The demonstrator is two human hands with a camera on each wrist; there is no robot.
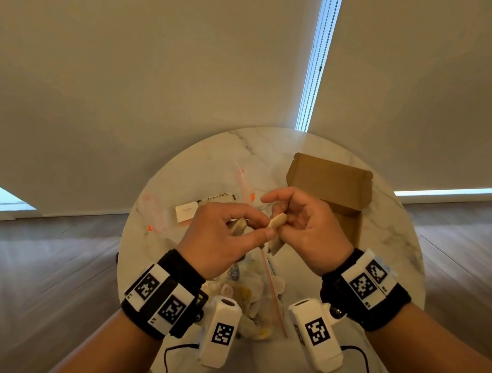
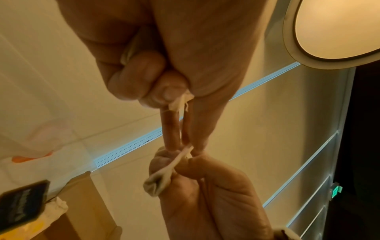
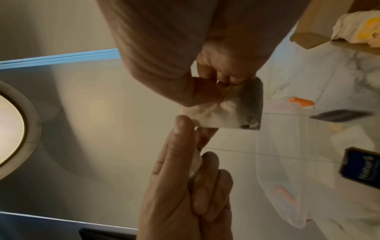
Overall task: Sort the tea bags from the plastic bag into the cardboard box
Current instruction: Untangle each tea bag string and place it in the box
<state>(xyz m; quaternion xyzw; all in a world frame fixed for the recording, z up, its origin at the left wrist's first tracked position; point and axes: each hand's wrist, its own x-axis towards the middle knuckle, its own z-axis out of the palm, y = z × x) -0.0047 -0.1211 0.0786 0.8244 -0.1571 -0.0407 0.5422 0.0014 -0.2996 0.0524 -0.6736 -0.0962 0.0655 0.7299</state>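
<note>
Left hand [image 1: 221, 232]: raised above the round marble surface [image 1: 392, 233], fingers curled, thumb and forefinger pinching the edge of a tea bag [image 1: 276, 222]; a second tea bag [image 1: 238, 227] sits tucked under its curled fingers. Right hand [image 1: 304, 226]: opposite and touching the left, fingers curled, pinching the same tea bag from the other side; the bag hangs between the two hands, clear of the surface. In the right wrist view that tea bag [image 3: 232, 110] shows as a pale, crumpled paper sachet with dark contents at one side. Cardboard box [image 1: 331, 183]: brown, open, lid flap standing up, on the far right part of the surface behind the right hand; the right wrist view shows a white and yellow wrapped item [image 3: 357, 30] lying inside it. Plastic bag [image 1: 254, 294]: clear, with a red zip strip, lying on the near part of the surface below the hands, holding a heap of pale sachets. Another clear bag with orange tabs [image 1: 156, 213]: flat on the left part of the surface. White rectangular packet [image 1: 186, 211]: beside it, just beyond the left hand.
</note>
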